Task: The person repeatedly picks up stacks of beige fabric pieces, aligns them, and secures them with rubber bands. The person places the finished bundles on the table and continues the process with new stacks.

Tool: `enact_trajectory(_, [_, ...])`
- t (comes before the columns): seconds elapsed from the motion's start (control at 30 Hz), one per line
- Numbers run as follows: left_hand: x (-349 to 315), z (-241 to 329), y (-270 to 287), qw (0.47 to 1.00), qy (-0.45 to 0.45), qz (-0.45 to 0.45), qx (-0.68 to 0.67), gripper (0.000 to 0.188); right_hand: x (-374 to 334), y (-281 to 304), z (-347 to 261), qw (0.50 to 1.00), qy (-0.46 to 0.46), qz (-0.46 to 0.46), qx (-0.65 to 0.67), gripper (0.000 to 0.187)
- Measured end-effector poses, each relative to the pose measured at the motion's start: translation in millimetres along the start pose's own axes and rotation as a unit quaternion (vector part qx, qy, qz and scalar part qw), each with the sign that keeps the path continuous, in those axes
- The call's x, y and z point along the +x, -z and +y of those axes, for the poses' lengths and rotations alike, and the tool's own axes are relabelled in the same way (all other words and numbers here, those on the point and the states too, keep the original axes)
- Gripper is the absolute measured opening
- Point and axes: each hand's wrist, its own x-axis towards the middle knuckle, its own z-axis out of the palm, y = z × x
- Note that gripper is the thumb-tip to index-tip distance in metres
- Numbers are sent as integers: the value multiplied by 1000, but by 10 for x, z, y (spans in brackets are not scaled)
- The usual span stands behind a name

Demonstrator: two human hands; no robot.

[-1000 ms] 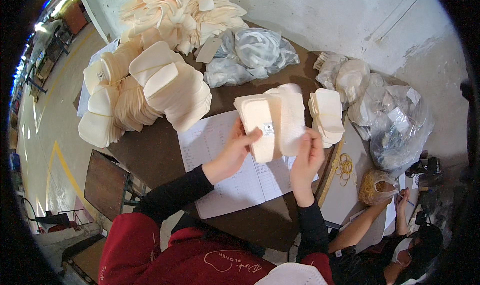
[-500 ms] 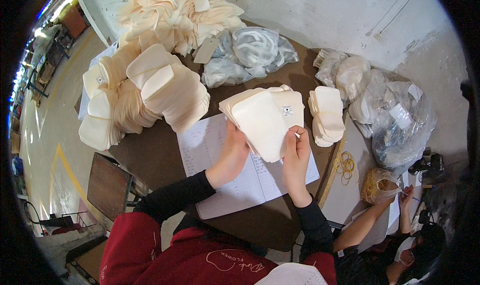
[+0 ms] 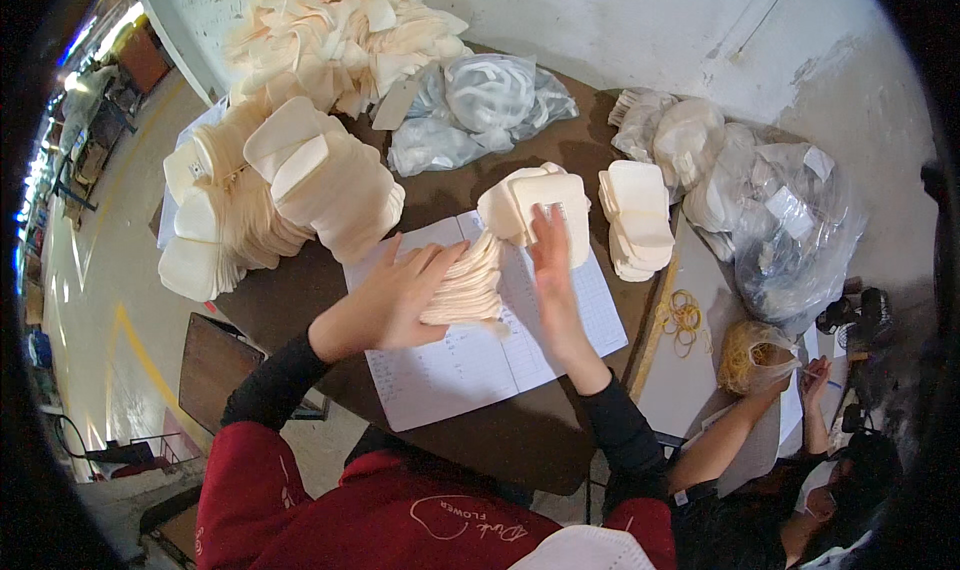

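Clasping a thick stack of cream pads (image 3: pixel 472 288) in the head view, the person's left hand (image 3: pixel 385 300) curves over it from the left, fingers spread along the upper side and somewhat blurred. That stack is turned edge-on above the notebook (image 3: pixel 450 385), so its many thin layers show as wavy, slightly uneven ridges, pale cream with darker lines between them. The right hand (image 3: pixel 555 290) is empty, its fingers extended upward and slightly apart; the fingertips overlap a second pile of pads (image 3: pixel 572 235), though whether they touch it cannot be told. This pile lies flat past the notebook's far edge, its soft-looking pieces rounded at the corners and fanned a little out of line, with a small dark-printed label partly behind the fingers.

Just to the right on the brown table (image 3: pixel 520 445) lies a banded bundle (image 3: pixel 637 225), of the same cream colour and pinched at its middle. Tall banded stacks (image 3: pixel 335 175) lean together on the left, below a loose heap of cream pieces (image 3: pixel 345 30). A cloudy plastic bag (image 3: pixel 490 100) sits near the wall. Yellow rubber bands (image 3: pixel 683 315) lie on the grey surface to the right, near a co-worker's hand (image 3: pixel 816 382).
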Motion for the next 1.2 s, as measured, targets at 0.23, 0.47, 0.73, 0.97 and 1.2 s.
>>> enact_trajectory(0.23, [-61,68,-25,996,-1,84,42,108,-15,15,31,966,0,-219,-134,117])
enact_trajectory(0.47, [-74,-10,-40,990,-66,110,57,98,-47,53,19,937,86,-214,-261,130])
enact_trajectory(0.73, [-65,-141,-92,996,-19,87,10,95,41,64,31,956,87,-172,-222,102])
enact_trajectory(0.97, [15,-146,-241,931,69,213,-289,76,-13,770,-490,921,99,188,-327,30])
enact_trajectory(1.2, [248,-268,-362,738,116,132,-652,80,-706,1794,-251,760,-146,345,-531,22])
